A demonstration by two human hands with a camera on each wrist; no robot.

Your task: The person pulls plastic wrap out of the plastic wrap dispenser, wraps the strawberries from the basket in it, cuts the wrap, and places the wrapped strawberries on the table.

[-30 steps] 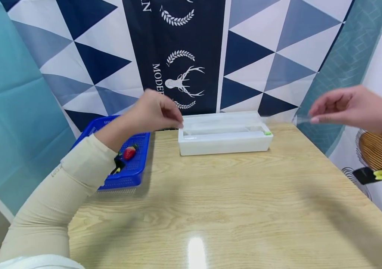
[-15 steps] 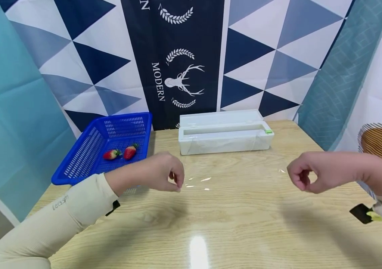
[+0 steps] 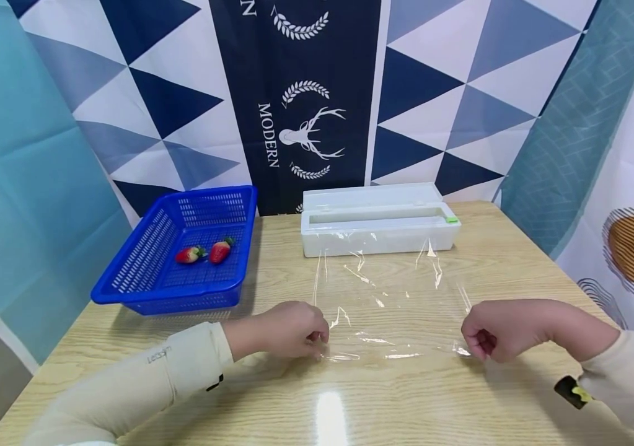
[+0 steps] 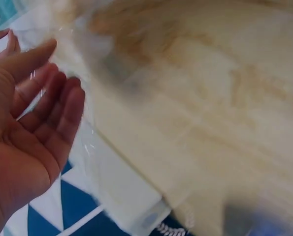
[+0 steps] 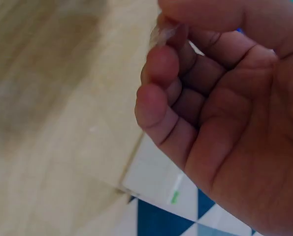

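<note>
A sheet of clear plastic wrap (image 3: 389, 303) stretches low over the table, from the long white box (image 3: 380, 241) toward me. My left hand (image 3: 293, 330) pinches its near left corner; in the left wrist view that hand (image 4: 33, 118) has thumb and index finger close together at the film. With curled fingers my right hand (image 3: 503, 329) grips the near right corner. A crumpled bit of the film (image 5: 162, 35) shows between the fingertips in the right wrist view. The box lid stands raised at the back, and a green slider (image 3: 451, 219) sits at the box's right end.
To the left stands a blue plastic basket (image 3: 177, 296) with two strawberries inside, one strawberry (image 3: 189, 254) beside the other strawberry (image 3: 219, 251). The wooden table (image 3: 406, 402) ends at a patterned cloth backdrop (image 3: 406, 93) behind the box.
Both hands have come down and toward me from above the box, drawing the plastic wrap out across the table. The box and basket have stayed in place.
</note>
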